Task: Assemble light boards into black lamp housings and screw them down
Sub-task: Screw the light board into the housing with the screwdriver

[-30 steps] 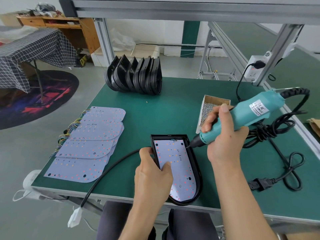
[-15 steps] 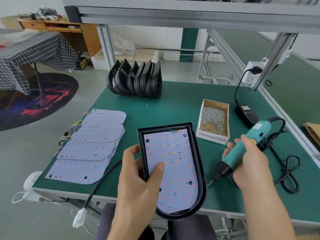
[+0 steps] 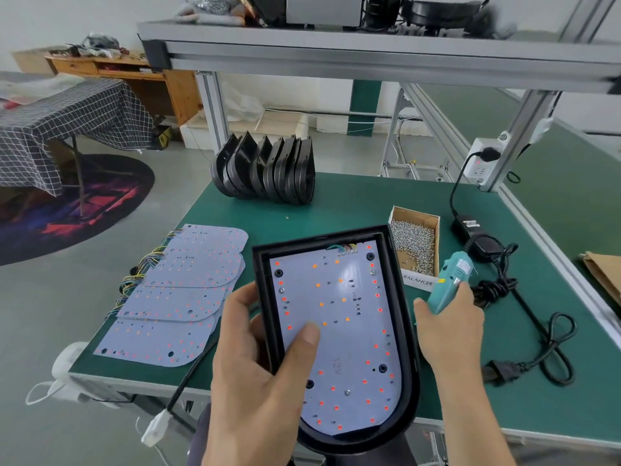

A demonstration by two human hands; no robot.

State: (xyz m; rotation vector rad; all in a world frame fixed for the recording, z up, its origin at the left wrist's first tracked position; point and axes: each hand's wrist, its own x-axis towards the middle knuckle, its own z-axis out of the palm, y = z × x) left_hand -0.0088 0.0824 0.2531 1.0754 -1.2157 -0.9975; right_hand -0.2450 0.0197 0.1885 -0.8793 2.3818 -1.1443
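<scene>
My left hand grips a black lamp housing by its left wall and holds it up above the table's near edge. The thumb presses on the white light board seated inside, which is dotted with red and orange LEDs. A black cable hangs from the housing to a white plug. My right hand holds the teal electric screwdriver low over the table, just right of the housing; its tip is hidden behind the housing.
Several loose light boards lie fanned out at the left. Empty black housings stand in a row at the back. A cardboard box of screws sits behind the screwdriver, with a power adapter and coiled cord at the right.
My left hand has lifted the housing off the table and brought it closer to me. My right hand has lowered the screwdriver away from the board to the right side.
</scene>
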